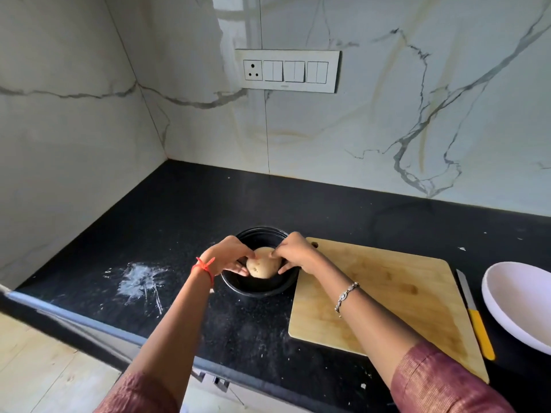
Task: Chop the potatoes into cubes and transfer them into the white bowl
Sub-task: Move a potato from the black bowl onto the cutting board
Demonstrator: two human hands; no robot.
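A pale brown potato point(262, 266) sits inside a black bowl point(259, 287) on the dark counter. My left hand point(231, 256) cups the potato's left side and my right hand point(293, 253) grips its right side, so both hands hold it over the bowl. A wooden chopping board point(396, 299) lies just right of the bowl. A knife with a yellow handle point(475, 314) rests along the board's right edge. The white bowl point(518, 302) stands at the far right, partly cut off by the frame.
The black counter point(185, 222) runs to a marble wall at the back and left, with a switch panel point(287, 70) above. White powdery smears point(140, 281) mark the counter left of the bowl. The counter's front edge point(89, 323) drops to a pale floor.
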